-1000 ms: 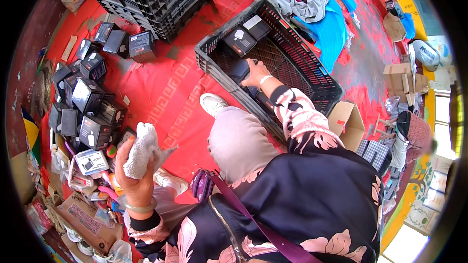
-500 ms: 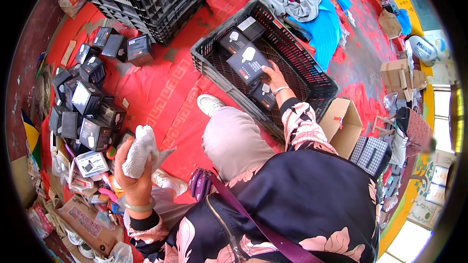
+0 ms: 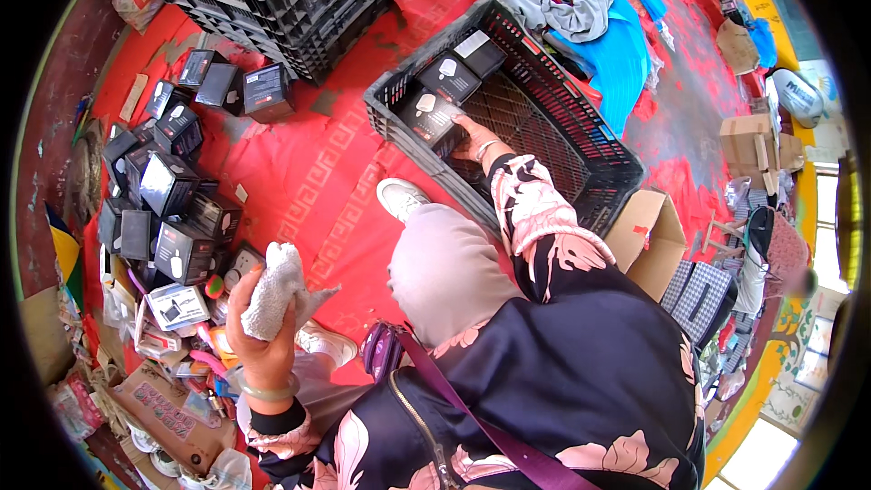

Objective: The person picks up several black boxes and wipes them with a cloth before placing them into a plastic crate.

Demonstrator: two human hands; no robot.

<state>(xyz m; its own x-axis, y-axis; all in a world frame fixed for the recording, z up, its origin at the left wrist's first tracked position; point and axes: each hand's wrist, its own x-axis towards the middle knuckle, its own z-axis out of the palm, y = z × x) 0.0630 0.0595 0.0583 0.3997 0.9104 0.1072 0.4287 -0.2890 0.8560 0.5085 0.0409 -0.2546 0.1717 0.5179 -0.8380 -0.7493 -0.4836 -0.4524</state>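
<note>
Presently, right hand point(image 3: 470, 138) fingers clamp a black box point(image 3: 432, 118) inside the black crate point(image 3: 581, 172); left hand point(image 3: 263, 345) fingers grip a white cloth point(image 3: 272, 290).

Small black boxes fill the left and centre of the frame.
A heap of black boxes point(image 3: 159, 200) with white pictures lies at left on the red mat; three more point(image 3: 445, 82) sit in the black crate point(image 3: 581, 172) at upper centre. An open brown carton point(image 3: 649, 236) stands at right, another point(image 3: 753, 141) farther right.
</note>
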